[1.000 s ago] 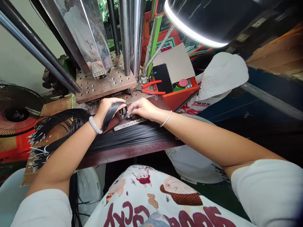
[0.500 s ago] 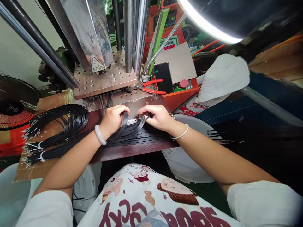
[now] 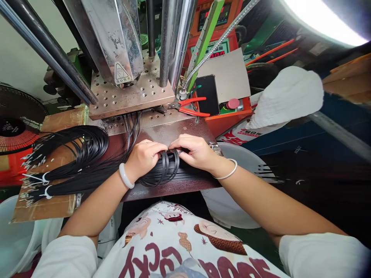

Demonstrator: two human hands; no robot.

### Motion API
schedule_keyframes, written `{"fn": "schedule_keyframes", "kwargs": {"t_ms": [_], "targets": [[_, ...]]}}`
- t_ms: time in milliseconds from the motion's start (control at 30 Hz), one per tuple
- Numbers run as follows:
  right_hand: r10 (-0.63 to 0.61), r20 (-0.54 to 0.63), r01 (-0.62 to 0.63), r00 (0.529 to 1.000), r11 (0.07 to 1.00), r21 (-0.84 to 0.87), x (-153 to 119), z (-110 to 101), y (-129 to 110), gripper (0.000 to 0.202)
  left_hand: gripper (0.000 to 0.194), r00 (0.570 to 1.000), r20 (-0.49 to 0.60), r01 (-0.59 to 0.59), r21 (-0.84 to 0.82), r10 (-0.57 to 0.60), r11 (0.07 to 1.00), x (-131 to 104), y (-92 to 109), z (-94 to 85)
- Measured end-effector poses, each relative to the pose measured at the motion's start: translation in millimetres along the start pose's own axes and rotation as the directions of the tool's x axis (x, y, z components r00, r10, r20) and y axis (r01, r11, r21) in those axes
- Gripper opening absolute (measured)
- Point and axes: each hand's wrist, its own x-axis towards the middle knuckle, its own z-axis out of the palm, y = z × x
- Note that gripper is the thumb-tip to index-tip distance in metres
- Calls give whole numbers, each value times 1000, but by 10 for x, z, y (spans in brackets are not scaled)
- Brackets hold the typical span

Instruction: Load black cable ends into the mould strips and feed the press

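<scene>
Black flat cables (image 3: 165, 170) curve in loops between my two hands over the dark red bench edge. My left hand (image 3: 146, 158) is closed on the cables, its thumb and forefinger pinched at the loops' top. Close beside it, nearly touching, my right hand (image 3: 194, 151) pinches the right side of the same loops. Fingers hide the cable ends. More black cables run straight along the bench under the hands. A coiled cable bundle (image 3: 97, 144) and a tied bundle (image 3: 66, 185) lie to the left on cardboard.
A press with a drilled metal plate (image 3: 133, 98) stands behind my hands. Red-handled pliers (image 3: 193, 112), a phone (image 3: 209, 94) and a red button (image 3: 233, 103) are at the back right. A fan (image 3: 13, 127) is far left; a white bucket (image 3: 243, 154) stands right.
My hands have come closer together, and the cable loops now stand between them. The light connector strip seen between them earlier is hidden. The camera view has shifted slightly.
</scene>
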Motion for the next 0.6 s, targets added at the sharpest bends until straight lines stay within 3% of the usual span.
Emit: {"fn": "schedule_keyframes", "kwargs": {"t_ms": [100,267,333,500,600], "targets": [[-20,-5,20,1000,999,-47,3,1,-26,19,28,999,34,-40,70,37,997,-8,28,-6],[-85,24,88,996,984,-153,1,29,-77,22,31,972,216,-140,187,98,972,1,106,-11],[-116,42,121,992,979,-166,-15,30,-91,25,30,969,232,-130,181,86,975,-11,125,-13],[11,-56,-17,998,993,-118,-74,-33,-107,36,25,992,99,64,155,-80,986,-89,106,-89],[75,-71,-81,995,993,-90,-81,-59,-98,39,25,991,-20,133,37,-133,990,-110,61,-154]]}}
